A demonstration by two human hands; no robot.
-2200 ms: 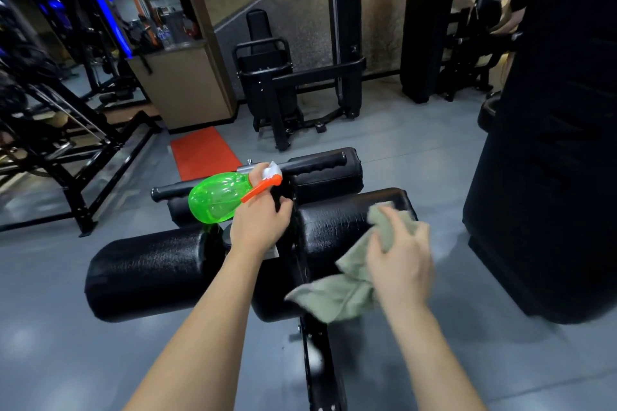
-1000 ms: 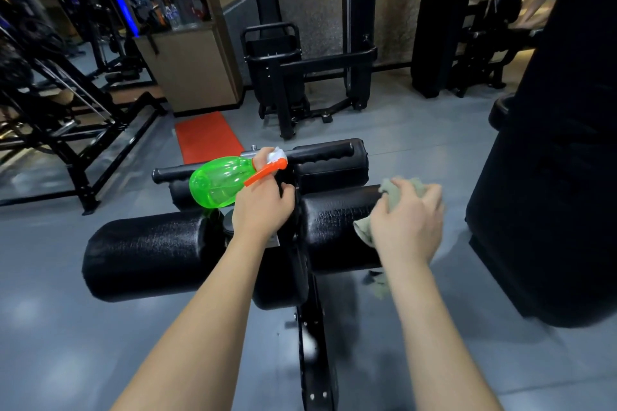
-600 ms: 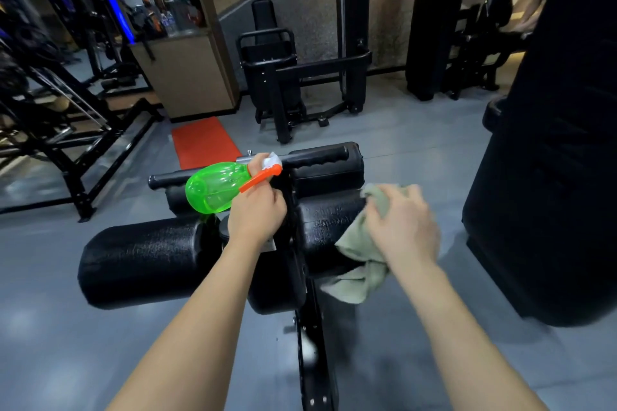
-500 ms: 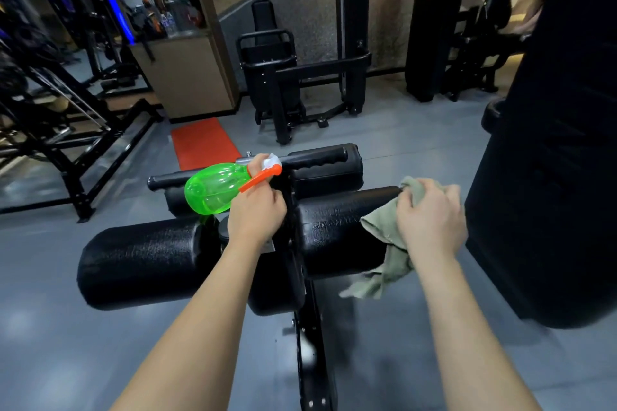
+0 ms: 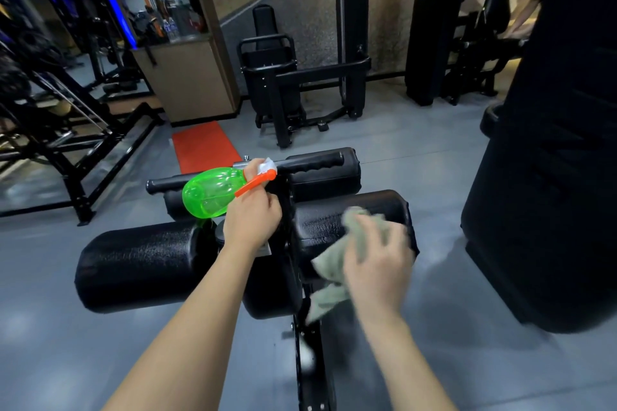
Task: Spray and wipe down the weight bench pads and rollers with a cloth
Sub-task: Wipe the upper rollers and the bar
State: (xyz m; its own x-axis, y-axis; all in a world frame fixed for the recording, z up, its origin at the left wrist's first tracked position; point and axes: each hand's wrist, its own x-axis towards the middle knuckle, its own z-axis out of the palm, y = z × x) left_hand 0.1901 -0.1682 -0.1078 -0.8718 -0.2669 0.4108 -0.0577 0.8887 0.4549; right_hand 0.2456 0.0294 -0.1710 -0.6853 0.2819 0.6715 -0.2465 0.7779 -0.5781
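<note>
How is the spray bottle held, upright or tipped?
Tipped sideways: the spray bottle lies nearly level, base pointing left from the left hand gripping it.

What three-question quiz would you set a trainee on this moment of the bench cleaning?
1. True or false: the left hand holds the green spray bottle.
2. The cloth is pressed against: A) the floor, B) the right roller, C) the orange mat.
3. Short answer: which hand works the cloth?

Key: 1 true. 2 B. 3 the right hand, blurred mid-wipe.
</note>
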